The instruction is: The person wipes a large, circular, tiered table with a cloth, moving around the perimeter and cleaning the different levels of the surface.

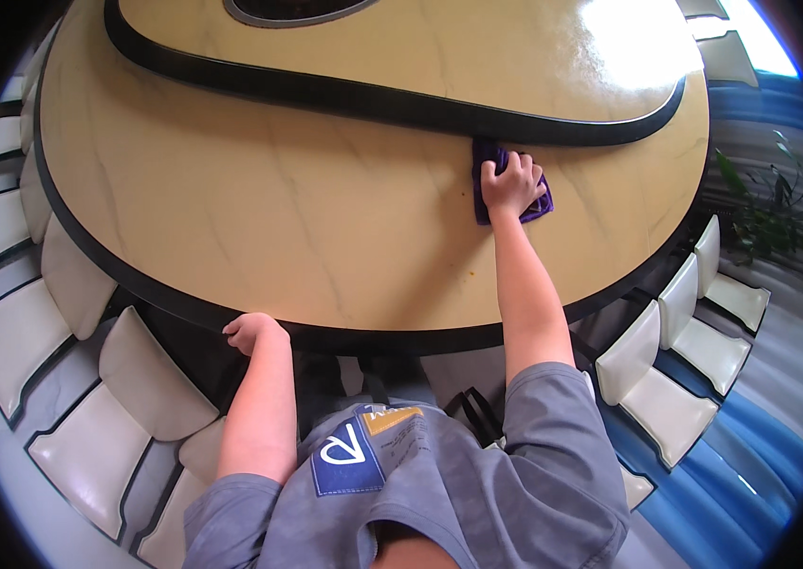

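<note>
Before me is a large round table with a tan, marble-patterned top and a black edge. My right hand is curled on a purple cloth that lies on the tabletop, close below the black rim of the raised centre section. A few small specks lie on the top to the left of my right forearm. My left hand rests at the table's near black edge, its fingers bent; whether they grip the edge is hard to tell.
Cream-coloured chairs with dark trim stand around the left side, and more chairs stand at the right. A green leafy plant is beyond the table's right edge. Bright glare covers the upper right of the raised section.
</note>
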{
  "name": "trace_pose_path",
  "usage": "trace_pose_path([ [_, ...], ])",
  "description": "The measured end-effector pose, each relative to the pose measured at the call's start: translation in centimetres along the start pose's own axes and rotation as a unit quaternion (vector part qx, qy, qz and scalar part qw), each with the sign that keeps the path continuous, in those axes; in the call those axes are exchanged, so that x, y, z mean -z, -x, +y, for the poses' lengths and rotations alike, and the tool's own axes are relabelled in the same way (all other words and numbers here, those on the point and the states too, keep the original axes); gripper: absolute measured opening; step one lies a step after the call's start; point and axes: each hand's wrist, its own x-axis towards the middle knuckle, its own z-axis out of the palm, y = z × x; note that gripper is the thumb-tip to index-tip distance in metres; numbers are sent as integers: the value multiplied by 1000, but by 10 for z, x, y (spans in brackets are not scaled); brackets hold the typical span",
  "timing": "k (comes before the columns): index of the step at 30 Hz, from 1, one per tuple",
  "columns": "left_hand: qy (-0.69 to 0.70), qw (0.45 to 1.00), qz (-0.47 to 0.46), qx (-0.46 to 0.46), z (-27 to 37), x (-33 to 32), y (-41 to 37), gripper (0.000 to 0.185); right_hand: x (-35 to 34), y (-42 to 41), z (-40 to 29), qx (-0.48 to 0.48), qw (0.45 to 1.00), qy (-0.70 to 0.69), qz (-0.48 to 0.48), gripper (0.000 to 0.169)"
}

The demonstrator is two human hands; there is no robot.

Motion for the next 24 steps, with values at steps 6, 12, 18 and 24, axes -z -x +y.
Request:
trace_pose_path([
  [6, 32, 997, -65, -25, -1, -2, 3, 53, 28, 90, -9, 19, 999, -31, 9, 29],
  [12, 74, 982, -173, -31, -6, 2, 10, 55, 53, 204, -12, -6, 1000, -25, 11, 27],
  [18, 159, 955, -248, -41, 48, -9, -76, 72, 62, 241, -14, -78, 995, 10, -55, 29],
  [24, 256, 958, -51, 124, 153, -16, -143, 60, 36, 168, -43, -67, 998, 7, -12, 35],
])
